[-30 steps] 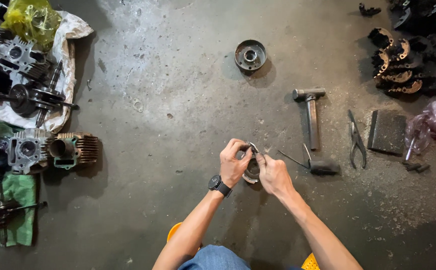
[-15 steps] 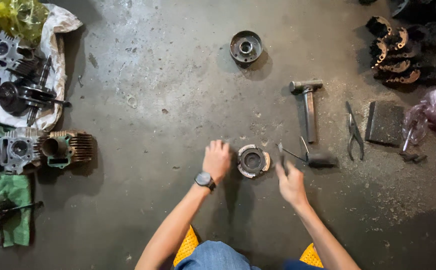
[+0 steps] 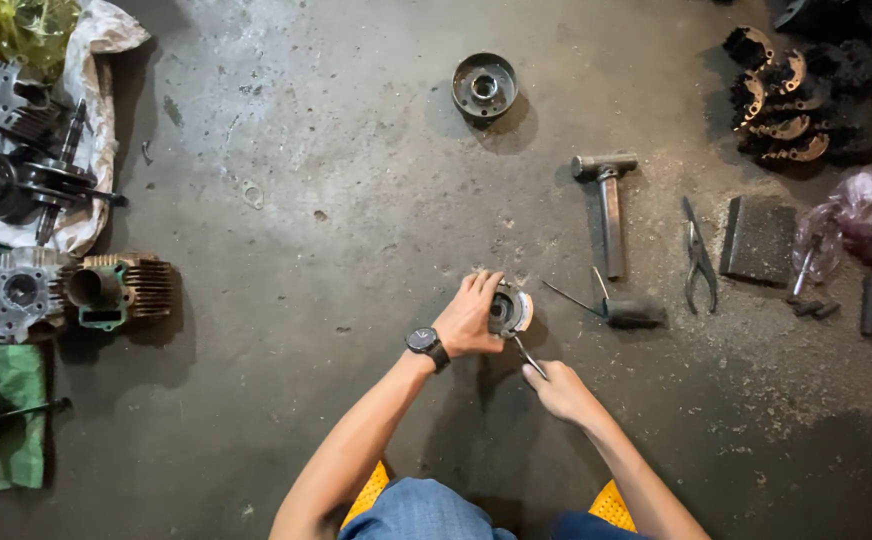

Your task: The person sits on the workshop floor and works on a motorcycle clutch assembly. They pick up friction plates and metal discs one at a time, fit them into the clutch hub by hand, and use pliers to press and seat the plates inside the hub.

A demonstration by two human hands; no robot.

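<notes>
My left hand (image 3: 471, 318), with a black watch on its wrist, grips a round metal engine part (image 3: 512, 309) that rests on the concrete floor. My right hand (image 3: 559, 388) holds a thin metal tool (image 3: 528, 357) whose tip points up to the lower edge of the round part. Both forearms reach out from the bottom of the view.
A hammer (image 3: 608, 205), pliers (image 3: 698, 258), a small brush-like tool (image 3: 621, 310) and a dark flat block (image 3: 760, 240) lie to the right. A round drum (image 3: 484, 86) sits farther up. Engine cylinders (image 3: 116, 290) and parts on cloth fill the left edge; dark curved parts (image 3: 781, 95) sit upper right.
My left hand has closed on the round part, which had lain free on the floor. My right hand dropped down and left, bringing the thin tool to the part's lower edge.
</notes>
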